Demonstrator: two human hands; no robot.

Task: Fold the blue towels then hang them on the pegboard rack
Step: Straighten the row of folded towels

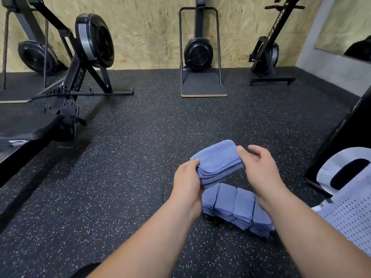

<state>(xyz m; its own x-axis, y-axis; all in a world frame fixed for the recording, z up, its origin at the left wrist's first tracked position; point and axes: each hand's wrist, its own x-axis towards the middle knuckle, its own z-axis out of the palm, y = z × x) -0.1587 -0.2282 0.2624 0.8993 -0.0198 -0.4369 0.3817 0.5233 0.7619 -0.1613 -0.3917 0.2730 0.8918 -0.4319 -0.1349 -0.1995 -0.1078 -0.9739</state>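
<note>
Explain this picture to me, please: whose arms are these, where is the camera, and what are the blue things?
No machine works here; a person does the job with bare hands. The one picture comes from a wide-angle camera worn on the person's head, looking forward and down, so both forearms reach in from the bottom. The left hand grips one end of a folded blue towel, held in the air; the right hand holds the other end, thumb on top, its fingers blurred. Below them, on the speckled black floor, lies a row of folded blue towels, packed side by side. A white perforated chair stands at the right edge. The black gym machines along the wooden wall are only background. No pegboard rack shows in this view.
</note>
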